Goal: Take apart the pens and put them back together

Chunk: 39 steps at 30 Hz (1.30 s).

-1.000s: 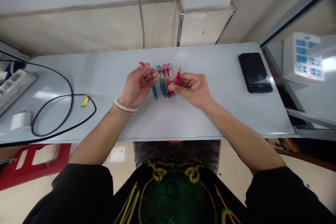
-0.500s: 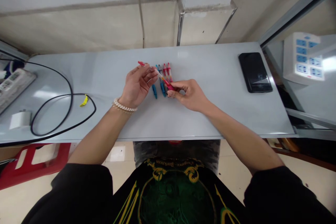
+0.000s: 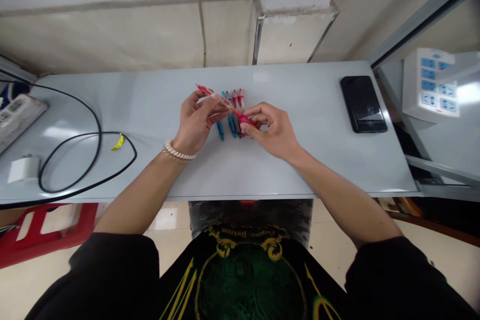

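Observation:
My left hand (image 3: pixel 195 122) pinches the clear upper barrel of a red pen (image 3: pixel 204 90), its red clip end pointing up and left. In the fingers of my right hand (image 3: pixel 275 130) is the pen's red grip section (image 3: pixel 245 120). A refill (image 3: pixel 234 111) runs between the two pieces, its rear end at the mouth of the clear barrel; how far it reaches inside I cannot tell. Beneath my hands several pens lie side by side on the desk: a blue pen (image 3: pixel 220 131) at the left, then others, with red-topped pens (image 3: pixel 240 96) at the right, partly covered by my hands.
A black phone (image 3: pixel 363 104) lies on the right of the desk (image 3: pixel 300 85). Left are a looped black cable (image 3: pixel 99 135) with a yellow tag, a white charger (image 3: pixel 24 169) and a power strip (image 3: pixel 22 117). A white socket block (image 3: pixel 431 85) stands beyond the right frame.
The barrel and the grip section have come into line, the refill now meeting the barrel's mouth. My left fingers have closed further round the barrel, and my right hand has turned slightly.

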Tool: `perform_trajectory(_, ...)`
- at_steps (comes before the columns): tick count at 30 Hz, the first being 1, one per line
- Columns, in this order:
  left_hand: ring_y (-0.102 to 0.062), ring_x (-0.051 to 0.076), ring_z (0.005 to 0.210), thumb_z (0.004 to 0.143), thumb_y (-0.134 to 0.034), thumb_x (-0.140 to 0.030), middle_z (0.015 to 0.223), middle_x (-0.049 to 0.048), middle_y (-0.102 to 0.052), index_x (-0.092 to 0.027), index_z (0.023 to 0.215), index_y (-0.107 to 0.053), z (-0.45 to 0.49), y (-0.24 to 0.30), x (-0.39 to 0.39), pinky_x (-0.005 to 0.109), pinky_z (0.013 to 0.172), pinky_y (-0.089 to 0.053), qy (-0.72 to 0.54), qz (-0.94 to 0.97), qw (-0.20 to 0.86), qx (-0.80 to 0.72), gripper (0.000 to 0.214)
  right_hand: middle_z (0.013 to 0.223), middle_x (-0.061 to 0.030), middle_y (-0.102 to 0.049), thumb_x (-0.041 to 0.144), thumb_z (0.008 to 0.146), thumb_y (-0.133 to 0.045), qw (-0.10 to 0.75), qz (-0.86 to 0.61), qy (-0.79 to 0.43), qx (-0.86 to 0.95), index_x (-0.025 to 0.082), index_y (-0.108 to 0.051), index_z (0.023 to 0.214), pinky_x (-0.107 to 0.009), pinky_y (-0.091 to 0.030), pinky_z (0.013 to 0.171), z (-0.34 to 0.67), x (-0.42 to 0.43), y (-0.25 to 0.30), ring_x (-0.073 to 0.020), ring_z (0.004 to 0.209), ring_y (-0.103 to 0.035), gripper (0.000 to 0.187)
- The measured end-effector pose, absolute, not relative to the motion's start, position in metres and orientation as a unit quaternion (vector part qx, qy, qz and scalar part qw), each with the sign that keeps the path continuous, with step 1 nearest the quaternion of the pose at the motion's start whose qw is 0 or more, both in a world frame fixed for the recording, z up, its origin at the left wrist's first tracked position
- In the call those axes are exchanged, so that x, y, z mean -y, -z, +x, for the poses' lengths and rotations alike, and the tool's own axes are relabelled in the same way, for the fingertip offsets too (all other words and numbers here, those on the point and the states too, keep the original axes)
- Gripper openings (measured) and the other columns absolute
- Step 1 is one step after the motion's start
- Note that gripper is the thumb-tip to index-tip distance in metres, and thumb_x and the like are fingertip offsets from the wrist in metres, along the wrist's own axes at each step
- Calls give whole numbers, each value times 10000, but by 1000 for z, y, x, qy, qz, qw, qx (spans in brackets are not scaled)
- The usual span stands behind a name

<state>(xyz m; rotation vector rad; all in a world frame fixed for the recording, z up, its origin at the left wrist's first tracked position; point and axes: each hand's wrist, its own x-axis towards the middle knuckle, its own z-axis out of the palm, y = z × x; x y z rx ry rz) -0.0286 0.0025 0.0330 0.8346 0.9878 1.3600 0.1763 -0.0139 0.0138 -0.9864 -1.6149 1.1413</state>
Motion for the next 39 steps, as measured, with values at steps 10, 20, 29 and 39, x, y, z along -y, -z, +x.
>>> perform_trajectory(10, -825, 203, 867, 841, -957, -266, 929, 62, -828, -172, 909, -699, -18, -23, 5, 310, 864, -682, -521, 350, 659, -414, 282, 1056, -62, -830, 588, 1008, -746, 499, -381, -367, 687, 221, -747, 1183, -365, -644, 920, 176, 14, -8, -206, 955, -799, 407)
perform_trajectory(20, -816, 175, 861, 875, -935, -267, 927, 23, -820, -198, 886, -681, -26, -24, 0, 304, 872, -694, -551, 362, 626, -417, 264, 936, -29, -810, 363, 1093, -660, 542, -341, -178, 748, 220, -771, 1085, -283, -627, 757, 177, 13, -8, -145, 783, -741, 181)
perform_trajectory(29, -826, 198, 935, 857, -975, -321, 967, 33, -833, -210, 960, -679, -29, -15, 0, 327, 897, -698, -543, 389, 624, -404, 333, 795, 2, -757, 489, 1129, -616, 515, -366, -244, 735, 200, -732, 1043, -231, -536, 615, 177, 15, -8, -113, 648, -688, 324)
perform_trajectory(39, -835, 219, 1005, 867, -969, -382, 1021, 39, -850, -228, 977, -650, -28, -13, 0, 345, 930, -706, -540, 413, 606, -412, 370, 949, -41, -785, 678, 1085, -589, 481, -391, -244, 746, 222, -702, 1268, -310, -612, 778, 179, 10, -2, -165, 794, -733, 504)
